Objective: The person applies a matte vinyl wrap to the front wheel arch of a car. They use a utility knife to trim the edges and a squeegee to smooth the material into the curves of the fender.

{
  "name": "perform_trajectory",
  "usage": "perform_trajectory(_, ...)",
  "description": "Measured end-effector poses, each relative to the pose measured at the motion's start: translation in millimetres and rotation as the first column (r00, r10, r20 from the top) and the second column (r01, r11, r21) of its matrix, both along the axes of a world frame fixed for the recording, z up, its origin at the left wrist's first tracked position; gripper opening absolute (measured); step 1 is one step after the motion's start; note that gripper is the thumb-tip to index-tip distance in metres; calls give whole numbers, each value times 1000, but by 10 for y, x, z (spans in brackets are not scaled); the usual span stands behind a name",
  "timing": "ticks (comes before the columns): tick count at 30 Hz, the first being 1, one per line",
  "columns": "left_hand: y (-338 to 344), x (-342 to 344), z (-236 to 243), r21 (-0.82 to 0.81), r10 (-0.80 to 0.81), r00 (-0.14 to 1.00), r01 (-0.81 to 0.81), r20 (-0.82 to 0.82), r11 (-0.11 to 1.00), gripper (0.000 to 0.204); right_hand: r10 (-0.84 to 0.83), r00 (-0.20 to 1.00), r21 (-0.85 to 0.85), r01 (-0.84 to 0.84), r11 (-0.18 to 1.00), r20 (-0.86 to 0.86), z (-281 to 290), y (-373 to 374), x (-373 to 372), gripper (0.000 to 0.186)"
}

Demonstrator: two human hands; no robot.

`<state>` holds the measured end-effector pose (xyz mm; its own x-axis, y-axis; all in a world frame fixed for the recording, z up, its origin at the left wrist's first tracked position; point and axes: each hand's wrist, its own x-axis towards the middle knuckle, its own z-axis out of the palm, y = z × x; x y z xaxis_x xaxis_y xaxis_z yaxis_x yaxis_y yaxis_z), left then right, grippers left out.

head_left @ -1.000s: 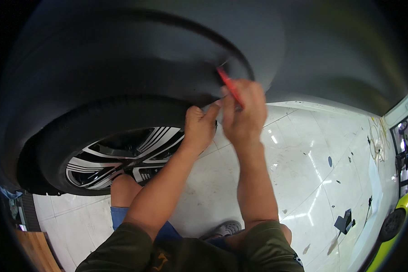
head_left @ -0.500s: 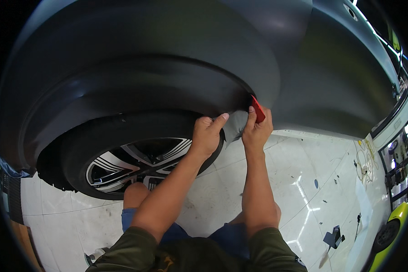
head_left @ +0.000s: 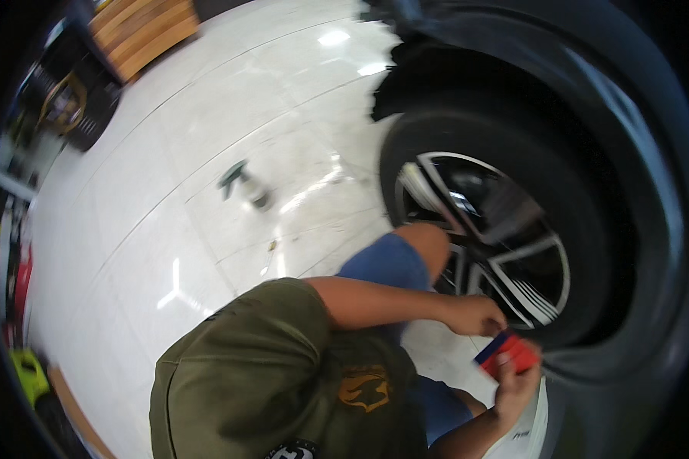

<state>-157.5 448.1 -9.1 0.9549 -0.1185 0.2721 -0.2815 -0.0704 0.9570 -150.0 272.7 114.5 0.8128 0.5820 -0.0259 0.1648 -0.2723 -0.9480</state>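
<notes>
My right hand [head_left: 514, 389] grips a flat red squeegee [head_left: 513, 356] with a dark blue edge, the thumb lying across its face. Close by it, in front of the wheel's lower rim, my left hand [head_left: 475, 315] is closed with its fingertips near the squeegee's corner. Whether anything is between those fingers is hidden. Both hands are beside the car's wheel [head_left: 555, 268], a black tyre with a black and silver rim. Around the tyre curves the dark grey fender [head_left: 658, 336]. Motion blurs the view.
A spray bottle [head_left: 246, 185] with a dark green trigger stands on the glossy white tiled floor [head_left: 145, 252]. At the upper left are a wooden box-like piece [head_left: 142, 30] and a black bin-like container [head_left: 84, 96]. Something bright green [head_left: 29, 375] shows at the lower left.
My view has swung left, bringing the spray bottle in. The red squeegee has come away from the fender's edge and turned flat. My left hand no longer pinches the grey film at the wheel arch.
</notes>
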Motion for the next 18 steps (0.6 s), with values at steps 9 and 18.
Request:
perform_trajectory(9,1872,-3429,-2344,719,951,27,-648,-309,252,25,803,582,-561,-624,543,130,-1526,1421,-672,48)
perform_trajectory(18,1273,-3696,-3833,865,941,-127,-447,-315,229,33,856,344,-720,-468,512,385,-1547,1806,-683,55)
